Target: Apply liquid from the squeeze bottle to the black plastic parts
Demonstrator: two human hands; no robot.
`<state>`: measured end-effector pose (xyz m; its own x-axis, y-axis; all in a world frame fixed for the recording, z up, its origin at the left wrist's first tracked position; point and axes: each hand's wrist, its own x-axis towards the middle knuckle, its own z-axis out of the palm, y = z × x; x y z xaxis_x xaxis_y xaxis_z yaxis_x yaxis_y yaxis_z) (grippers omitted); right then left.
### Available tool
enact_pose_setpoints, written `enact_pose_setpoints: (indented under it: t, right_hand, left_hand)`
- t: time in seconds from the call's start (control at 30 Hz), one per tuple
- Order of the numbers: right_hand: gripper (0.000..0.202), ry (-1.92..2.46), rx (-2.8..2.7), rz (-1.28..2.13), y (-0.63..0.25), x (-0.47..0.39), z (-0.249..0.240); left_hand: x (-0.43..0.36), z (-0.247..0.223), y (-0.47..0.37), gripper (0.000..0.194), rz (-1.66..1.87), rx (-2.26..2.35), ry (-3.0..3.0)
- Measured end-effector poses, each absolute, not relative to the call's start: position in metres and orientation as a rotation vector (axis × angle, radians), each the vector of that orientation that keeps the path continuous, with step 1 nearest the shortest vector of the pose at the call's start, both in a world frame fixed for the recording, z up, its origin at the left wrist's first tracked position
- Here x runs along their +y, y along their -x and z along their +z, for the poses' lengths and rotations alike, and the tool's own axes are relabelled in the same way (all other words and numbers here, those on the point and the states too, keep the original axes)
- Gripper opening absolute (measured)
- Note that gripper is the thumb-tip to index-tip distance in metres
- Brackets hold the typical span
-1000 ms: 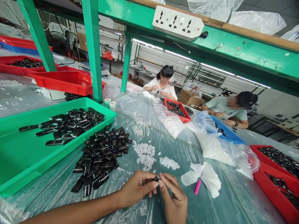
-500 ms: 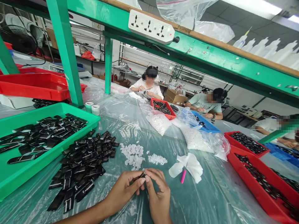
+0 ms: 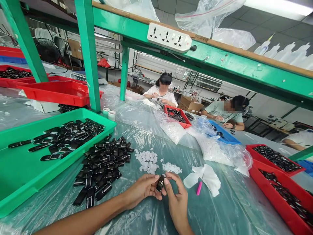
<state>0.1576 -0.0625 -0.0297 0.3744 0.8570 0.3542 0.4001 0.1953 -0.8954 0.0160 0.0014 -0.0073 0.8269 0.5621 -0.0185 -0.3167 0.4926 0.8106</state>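
One grip is made by the left hand [image 3: 140,191] and the right hand [image 3: 178,198], pinching a small black piece [image 3: 160,183] between them, over the desk [image 3: 210,212]. It sits at two o'clock from the left hand and ten o'clock from the right, and both touch it; its long side tips from one o'clock to seven. It looks hard, smooth and shiny, with a pale line. From it, between nine and ten o'clock, lies a heap of black pieces [image 3: 105,163]. Flat white bits [image 3: 148,160] lie at eleven, tiny white bits [image 3: 172,168] at one. Wrinkly clear plastic [image 3: 144,219] covers the desk.
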Motion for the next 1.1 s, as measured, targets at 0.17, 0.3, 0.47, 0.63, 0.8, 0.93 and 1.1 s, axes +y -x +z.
enact_pose_setpoints:
  t: [0.17,0.3,0.47,0.63,0.8,0.93,1.1]
  right_hand:
    - [0.016,1.388,-1.274,0.433,-0.159,-0.059,-0.030]
    - [0.018,1.423,-1.280,0.419,-0.159,-0.059,-0.036]
    - [0.023,1.436,-1.304,0.339,-0.163,-0.061,-0.045]
    - [0.020,1.403,-1.356,0.336,-0.166,-0.061,-0.046]
    - [0.029,1.403,-1.242,0.401,-0.159,-0.065,-0.033]
    - [0.035,1.503,-1.123,0.567,-0.154,-0.067,-0.027]
    - [0.036,1.529,-1.187,0.616,-0.154,-0.068,-0.031]
  left_hand:
    - [0.004,-0.009,-0.015,0.042,0.524,0.292,-0.931]
    - [0.005,-0.003,-0.014,0.034,0.528,0.309,-1.114]
    - [-0.001,0.014,-0.008,0.027,0.560,0.413,-1.361]
    - [-0.007,0.027,-0.001,0.026,0.612,0.492,-1.437]
    - [-0.003,0.038,0.011,0.025,0.646,0.549,-1.516]
    - [0.016,0.052,0.041,0.028,0.685,0.619,-1.577]
    - [0.061,0.088,0.118,0.047,0.913,1.024,-1.871]
